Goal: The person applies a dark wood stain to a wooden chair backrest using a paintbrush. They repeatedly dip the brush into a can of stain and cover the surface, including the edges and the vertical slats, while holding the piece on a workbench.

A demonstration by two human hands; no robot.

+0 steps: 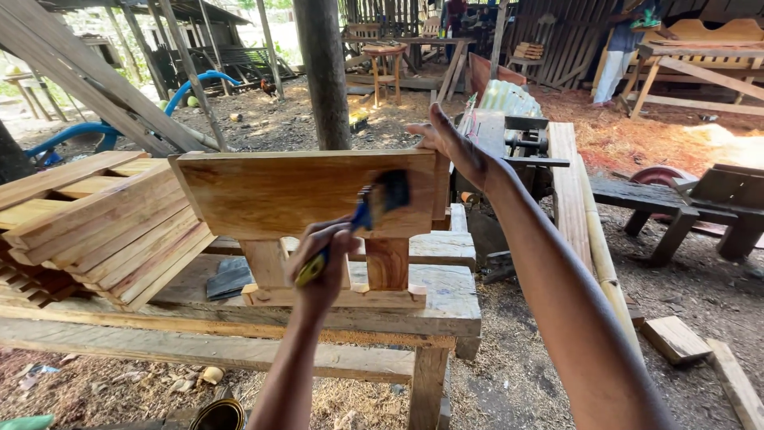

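Observation:
A small wooden stool-like piece [294, 191] stands tipped on its side on a rough workbench [446, 302], its glossy, wet-looking seat board facing me. My left hand [322, 259] grips a paintbrush [374, 203] with a blue and yellow handle. The dark bristles press on the right part of the board. My right hand [454, 147] holds the piece's top right corner, with the arm stretched out over the bench.
Stacked planks [103, 223] lie on the bench at left. An open tin can [216, 416] sits on the ground below. A wooden post [325, 72] rises behind the piece. A machine [509, 131] and a long plank [569, 191] stand to the right. Another person [621, 56] stands at the far back.

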